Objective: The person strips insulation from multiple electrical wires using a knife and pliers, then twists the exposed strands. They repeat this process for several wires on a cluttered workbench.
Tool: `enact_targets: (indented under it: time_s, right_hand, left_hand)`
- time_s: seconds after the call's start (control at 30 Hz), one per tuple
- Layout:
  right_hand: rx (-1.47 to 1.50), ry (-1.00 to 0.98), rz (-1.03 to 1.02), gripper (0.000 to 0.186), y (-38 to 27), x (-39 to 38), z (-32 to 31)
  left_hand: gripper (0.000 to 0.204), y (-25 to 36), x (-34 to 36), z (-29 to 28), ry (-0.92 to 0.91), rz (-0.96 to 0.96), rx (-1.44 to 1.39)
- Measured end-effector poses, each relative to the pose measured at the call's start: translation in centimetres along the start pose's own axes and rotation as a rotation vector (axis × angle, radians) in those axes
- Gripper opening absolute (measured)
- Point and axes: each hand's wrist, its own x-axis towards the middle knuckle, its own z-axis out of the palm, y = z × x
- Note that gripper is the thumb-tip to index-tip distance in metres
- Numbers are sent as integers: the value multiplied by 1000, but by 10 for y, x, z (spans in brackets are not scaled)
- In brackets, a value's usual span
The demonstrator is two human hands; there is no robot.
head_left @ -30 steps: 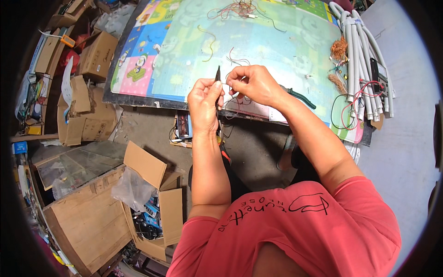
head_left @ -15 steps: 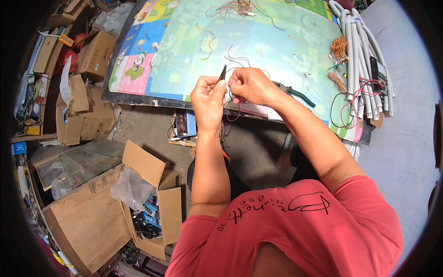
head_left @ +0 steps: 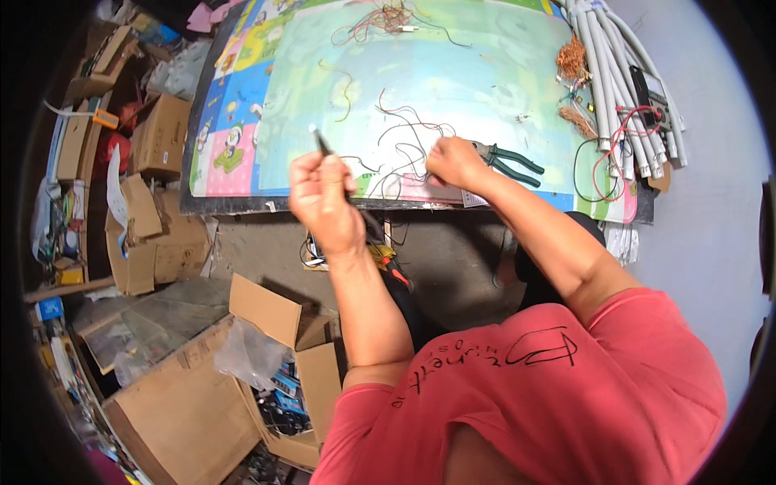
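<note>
My left hand (head_left: 327,198) is closed around a slim black tool (head_left: 322,144) with a narrow tip; its exact kind is not clear. The tip points up and away, and the dark shaft shows again below the palm. My right hand (head_left: 457,164) is pinched at the near part of the table, at the end of a tangle of thin dark and red wires (head_left: 412,121). Its fingertips are partly hidden, but a wire appears to run into them. Pliers (head_left: 517,164) with dark green handles lie just right of that hand.
More red and dark wires (head_left: 376,24) lie at the table's far side, with a yellow wire (head_left: 349,89) nearer. Grey tubes (head_left: 618,81), copper strands (head_left: 571,58) and a meter with leads (head_left: 649,99) line the right edge. An opened cardboard box (head_left: 319,388) stands lower left.
My hands have moved apart: the left went left and nearer to me with the black tool, the right shifted slightly right and nearer. The view has also shifted a little.
</note>
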Motion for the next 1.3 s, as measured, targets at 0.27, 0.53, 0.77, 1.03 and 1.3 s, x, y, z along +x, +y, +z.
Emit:
enact_targets:
  time_s: [0.27,0.53,0.77,1.03,1.3]
  right_hand:
    - [-293,249,55,27,7,12,-57]
    - [40,179,-527,16,-58,-5,-1]
    - [453,-42,-188,12,-79,-18,25]
    - [688,-21,-423,10,-63,-20,29]
    - [617,-68,-208,16,-70,-21,19]
  left_hand:
    - [13,-8,5,-15,-34,-174,-146]
    - [12,-13,4,-13,-24,-198,-167]
    - [14,-14,5,-10,-2,-214,-134]
    - [16,-15,3,-5,110,-294,42]
    - [13,-11,1,-6,69,-295,125]
